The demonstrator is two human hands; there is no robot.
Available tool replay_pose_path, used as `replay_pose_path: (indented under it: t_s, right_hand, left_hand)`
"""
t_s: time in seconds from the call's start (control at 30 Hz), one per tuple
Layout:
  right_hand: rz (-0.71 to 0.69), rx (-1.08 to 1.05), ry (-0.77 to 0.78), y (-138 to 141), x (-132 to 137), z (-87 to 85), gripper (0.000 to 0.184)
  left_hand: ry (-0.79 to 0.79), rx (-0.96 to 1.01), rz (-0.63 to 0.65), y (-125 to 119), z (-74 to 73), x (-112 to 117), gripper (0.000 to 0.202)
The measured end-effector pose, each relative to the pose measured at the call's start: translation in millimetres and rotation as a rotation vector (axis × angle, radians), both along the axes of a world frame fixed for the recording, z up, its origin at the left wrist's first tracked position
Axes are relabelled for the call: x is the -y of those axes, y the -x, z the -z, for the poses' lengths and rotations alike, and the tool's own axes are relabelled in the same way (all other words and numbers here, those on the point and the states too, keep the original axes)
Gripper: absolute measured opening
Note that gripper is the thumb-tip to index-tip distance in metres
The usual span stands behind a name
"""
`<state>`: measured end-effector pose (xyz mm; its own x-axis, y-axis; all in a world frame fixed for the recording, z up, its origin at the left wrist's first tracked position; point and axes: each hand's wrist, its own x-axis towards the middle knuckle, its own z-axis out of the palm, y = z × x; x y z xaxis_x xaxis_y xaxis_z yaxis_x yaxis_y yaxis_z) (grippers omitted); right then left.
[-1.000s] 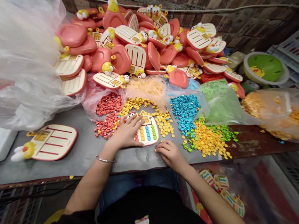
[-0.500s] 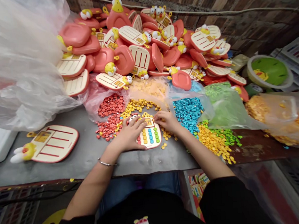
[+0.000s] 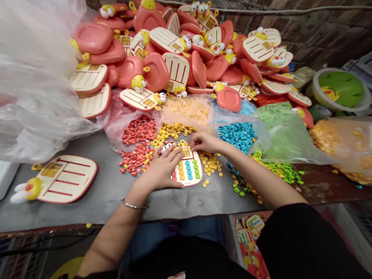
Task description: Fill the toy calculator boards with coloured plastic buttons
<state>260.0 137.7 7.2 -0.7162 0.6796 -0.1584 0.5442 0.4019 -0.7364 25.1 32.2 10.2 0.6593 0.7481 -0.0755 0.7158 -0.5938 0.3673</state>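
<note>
One board (image 3: 192,182) lies flat on the table (image 3: 104,207), between the two hands. The left hand (image 3: 164,169) holds it, fingers spread over its left side and thumb by the bottom edge. The right hand (image 3: 207,142) has its fingers pinched together at the top right corner — I can't tell if something is in them. Three rows of buttons show well — one yellow (image 3: 181,168), one blue (image 3: 189,167), one green (image 3: 196,167) — and one red row (image 3: 174,175) is partly hidden. One bare board (image 3: 67,179) sits at the left. Behind is a big heap (image 3: 94,37), too many to count.
</note>
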Motion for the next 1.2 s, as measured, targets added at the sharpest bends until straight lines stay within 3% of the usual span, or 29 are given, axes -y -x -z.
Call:
replay_pose_path:
  t_s: [0.1,0.37,0.63,0.87,1.03,1.1,1.2]
  right_hand:
    - [0.012,0.098,0.093,5.3,-14.2,-4.2,0.017]
    - [-0.179,0.380,0.031,26.1,-31.1,-17.4,0.012]
    - [-0.153,0.315,0.020,17.1,-22.5,-14.8,0.005]
    - [0.122,0.059,0.063,-1.0,8.3,-5.8,0.027]
    - [0.276,-0.106,0.125,-5.0,38.2,-10.7,0.034]
    - [0.339,-0.190,0.114,-5.1,52.5,-14.9,0.035]
    - [0.449,-0.289,-0.025,-7.2,77.9,-22.1,0.033]
  left_hand:
    - [-0.009,0.016,0.002,1.6,4.1,0.2,0.099]
    - [0.027,0.029,-0.004,0.1,10.3,-1.1,0.103]
    - [0.012,0.047,-0.016,0.4,5.9,-0.3,0.099]
    - [-0.061,0.042,0.015,0.9,-0.4,0.9,0.106]
    - [-0.141,0.131,0.011,2.6,-5.4,1.0,0.107]
    - [-0.192,0.216,-0.039,5.6,-8.4,-0.5,0.102]
    - [-0.263,0.333,-0.192,11.6,-11.6,-4.0,0.091]
